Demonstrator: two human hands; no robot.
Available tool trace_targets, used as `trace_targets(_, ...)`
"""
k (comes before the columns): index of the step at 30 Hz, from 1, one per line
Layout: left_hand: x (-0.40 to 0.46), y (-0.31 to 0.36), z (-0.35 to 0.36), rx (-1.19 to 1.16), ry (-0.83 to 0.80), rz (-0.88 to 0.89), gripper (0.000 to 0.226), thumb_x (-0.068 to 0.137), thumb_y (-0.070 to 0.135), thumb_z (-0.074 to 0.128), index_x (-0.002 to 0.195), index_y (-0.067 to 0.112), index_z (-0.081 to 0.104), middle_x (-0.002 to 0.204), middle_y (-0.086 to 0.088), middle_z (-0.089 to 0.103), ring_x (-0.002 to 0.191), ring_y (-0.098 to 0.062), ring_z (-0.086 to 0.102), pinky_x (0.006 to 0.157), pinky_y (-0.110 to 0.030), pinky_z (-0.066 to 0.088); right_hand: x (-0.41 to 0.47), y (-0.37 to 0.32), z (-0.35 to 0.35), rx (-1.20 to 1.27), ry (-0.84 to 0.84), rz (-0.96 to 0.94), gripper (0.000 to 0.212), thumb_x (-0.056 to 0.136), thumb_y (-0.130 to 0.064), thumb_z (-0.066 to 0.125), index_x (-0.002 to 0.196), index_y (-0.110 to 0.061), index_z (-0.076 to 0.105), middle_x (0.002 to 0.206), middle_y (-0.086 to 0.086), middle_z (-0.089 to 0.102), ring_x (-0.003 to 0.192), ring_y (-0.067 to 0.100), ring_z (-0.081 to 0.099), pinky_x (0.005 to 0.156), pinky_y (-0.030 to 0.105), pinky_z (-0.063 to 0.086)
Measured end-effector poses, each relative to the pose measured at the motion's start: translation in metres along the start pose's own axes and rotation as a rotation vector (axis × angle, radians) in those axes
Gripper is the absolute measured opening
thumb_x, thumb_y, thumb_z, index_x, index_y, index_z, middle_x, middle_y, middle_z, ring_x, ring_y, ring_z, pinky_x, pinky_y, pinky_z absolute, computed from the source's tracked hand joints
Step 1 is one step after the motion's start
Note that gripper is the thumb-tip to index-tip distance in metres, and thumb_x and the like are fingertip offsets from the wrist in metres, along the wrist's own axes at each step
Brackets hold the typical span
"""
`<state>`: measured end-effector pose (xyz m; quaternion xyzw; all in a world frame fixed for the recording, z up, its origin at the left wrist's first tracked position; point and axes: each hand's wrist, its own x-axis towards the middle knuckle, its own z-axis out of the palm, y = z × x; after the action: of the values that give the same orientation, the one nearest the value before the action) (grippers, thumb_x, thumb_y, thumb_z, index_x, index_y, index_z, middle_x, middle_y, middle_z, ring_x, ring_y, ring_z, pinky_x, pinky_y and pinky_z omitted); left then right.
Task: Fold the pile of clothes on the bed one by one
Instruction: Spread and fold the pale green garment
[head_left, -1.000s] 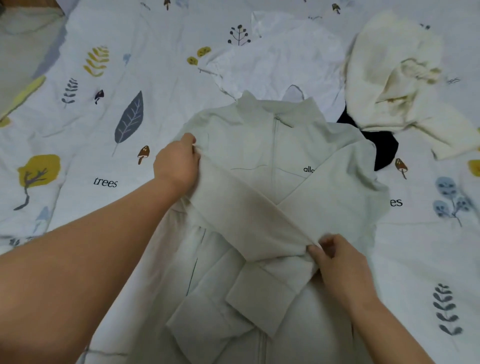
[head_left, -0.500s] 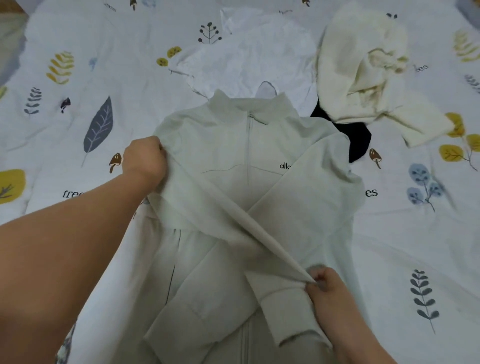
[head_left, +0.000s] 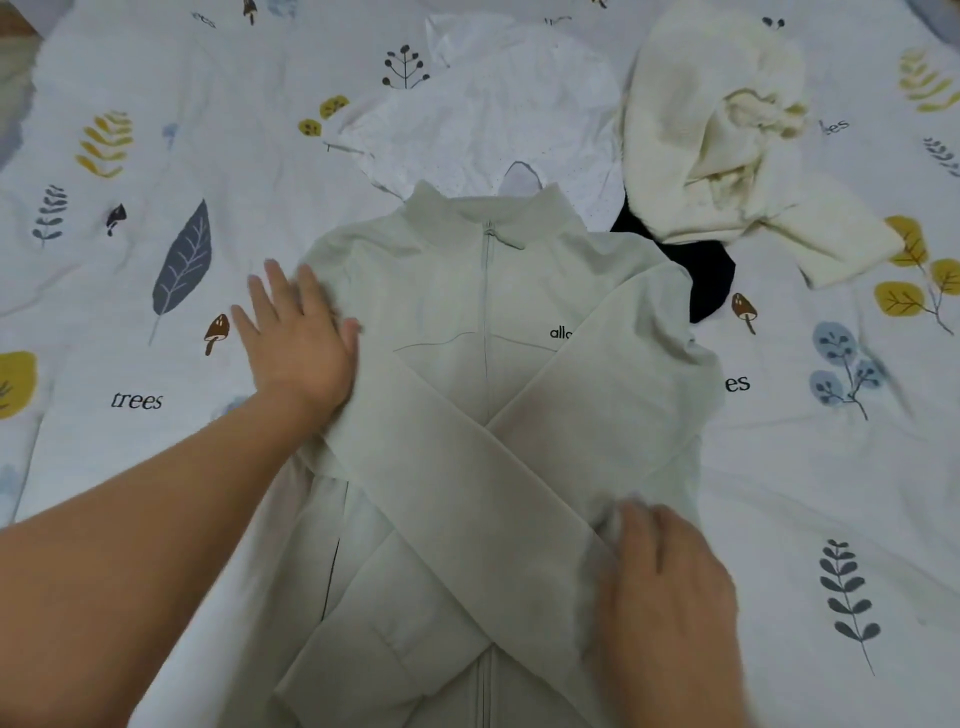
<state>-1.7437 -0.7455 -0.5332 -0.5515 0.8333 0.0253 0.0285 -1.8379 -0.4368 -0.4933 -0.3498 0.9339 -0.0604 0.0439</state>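
Two crossed sleeves need flattening: left hand (head_left: 296, 338), fingers spread flat, presses the shoulder of the pale green zip-front jacket (head_left: 488, 415) lying mid-bed on the leaf-printed sheet (head_left: 135, 322); right hand (head_left: 670, 577), blurred, seems flat near the cuff. Smooth outward before folding the hem up.

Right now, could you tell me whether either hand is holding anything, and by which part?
Nothing is held: both the left hand and right hand lie flat on the jacket.

Bedsheet (head_left: 156, 467): white, printed with leaves, mushrooms and the word "trees", covered the bed.
Far left corner: a blurred bare edge showed.
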Motion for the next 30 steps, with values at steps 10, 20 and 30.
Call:
trace_targets(10, -0.04, 0.004, 0.051, -0.01, -0.152, 0.213, 0.085, 0.076, 0.07, -0.002, 0.148, 0.026, -0.01, 0.157, -0.01, -0.015, 0.142, -0.036, -0.015, 0.112, -0.054, -0.011, 0.003, -0.011, 0.053, -0.012, -0.278, -0.253, 0.064, 0.082, -0.052, 0.033, 0.131, -0.018, 0.054, 0.138, 0.007, 0.05, 0.125, 0.029, 0.05, 0.104, 0.046, 0.02)
trace_targets(20, -0.067, 0.029, 0.016, -0.165, -0.064, 0.371, 0.067, 0.096, 0.04, 0.038, 0.15, 0.014, 0.008, 0.157, -0.016, -0.001, 0.144, -0.034, -0.002, 0.114, -0.049, 0.003, 0.001, -0.013, 0.049, -0.065, -0.132, -0.305, 0.055, 0.079, -0.047, 0.054, 0.123, -0.014, 0.062, 0.13, 0.012, 0.058, 0.118, 0.031, 0.056, 0.098, 0.055, 0.04)
trace_targets(30, -0.21, -0.01, -0.022, -0.124, -0.139, 0.688, 0.046, 0.076, 0.022, 0.068, 0.12, 0.008, 0.063, 0.133, -0.017, 0.053, 0.119, -0.037, 0.054, 0.091, -0.058, 0.043, -0.052, 0.022, 0.013, 0.057, -0.003, -0.456, 0.05, 0.076, -0.024, 0.039, 0.114, -0.005, 0.067, 0.124, 0.022, 0.059, 0.113, 0.039, 0.058, 0.102, 0.04, 0.026)
